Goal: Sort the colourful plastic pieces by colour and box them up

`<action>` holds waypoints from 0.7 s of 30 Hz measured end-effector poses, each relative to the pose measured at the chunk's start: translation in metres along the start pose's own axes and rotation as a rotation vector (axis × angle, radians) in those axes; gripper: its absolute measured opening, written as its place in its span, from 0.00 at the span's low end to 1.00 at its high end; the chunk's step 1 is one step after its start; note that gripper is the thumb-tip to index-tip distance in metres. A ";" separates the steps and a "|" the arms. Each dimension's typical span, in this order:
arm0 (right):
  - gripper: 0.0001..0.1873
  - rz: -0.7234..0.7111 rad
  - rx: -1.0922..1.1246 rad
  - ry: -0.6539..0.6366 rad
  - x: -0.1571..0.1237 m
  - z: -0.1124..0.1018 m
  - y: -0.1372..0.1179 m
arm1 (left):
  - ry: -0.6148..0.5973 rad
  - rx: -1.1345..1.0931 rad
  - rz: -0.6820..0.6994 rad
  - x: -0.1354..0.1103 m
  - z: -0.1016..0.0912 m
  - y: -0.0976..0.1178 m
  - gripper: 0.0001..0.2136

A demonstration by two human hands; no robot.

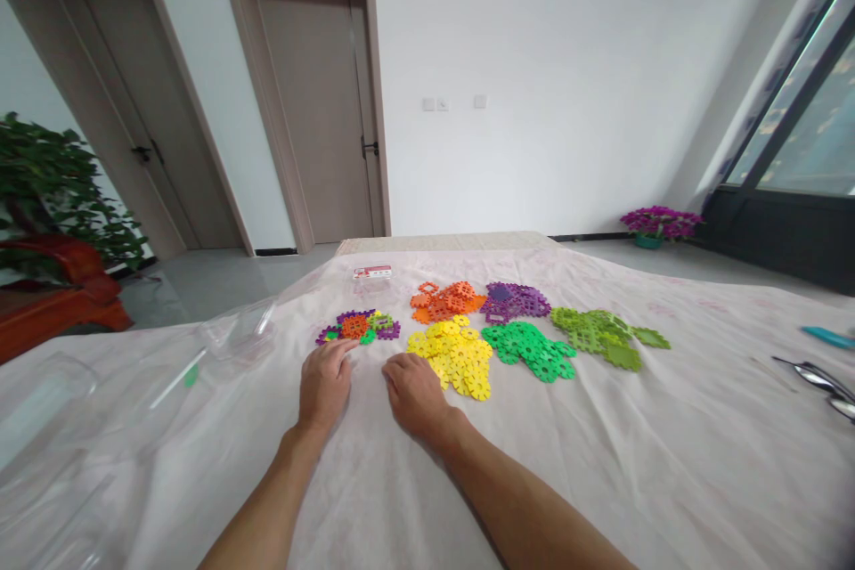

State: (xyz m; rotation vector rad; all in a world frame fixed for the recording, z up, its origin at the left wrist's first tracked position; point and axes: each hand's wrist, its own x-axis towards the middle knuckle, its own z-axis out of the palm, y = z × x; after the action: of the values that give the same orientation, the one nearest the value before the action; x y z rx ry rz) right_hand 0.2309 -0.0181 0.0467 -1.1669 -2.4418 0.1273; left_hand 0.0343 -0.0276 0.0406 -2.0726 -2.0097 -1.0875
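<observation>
My left hand (325,383) reaches to the near edge of a small mixed pile of plastic interlocking pieces (356,327) in purple, orange, green and yellow. Its fingers are stretched forward, touching or just over the pieces. My right hand (415,390) rests low over the cloth, left of a heap of yellow flower-shaped discs (460,356). Those fingers are curled together, and whatever may be in them is hidden. Behind and right of the yellow heap lie orange pieces (446,301), purple pieces (516,300), green discs (529,349) and light green pieces (601,336), sorted by colour.
Clear plastic containers (153,392) crowd the table's left side. A clear box with a red and white label (372,272) stands behind the mixed pile. Eyeglasses (818,378) and a blue object (828,337) lie at the far right on the pale tablecloth (701,463).
</observation>
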 end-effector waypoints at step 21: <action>0.08 -0.006 -0.048 0.033 0.002 0.005 0.000 | -0.416 0.374 0.020 0.102 0.055 0.014 0.27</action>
State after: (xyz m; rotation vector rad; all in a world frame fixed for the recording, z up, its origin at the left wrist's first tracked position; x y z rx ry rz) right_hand 0.2278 -0.0161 0.0430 -1.1727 -2.4315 0.0479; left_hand 0.0610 0.0847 0.0578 -2.2294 -2.1393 -0.2491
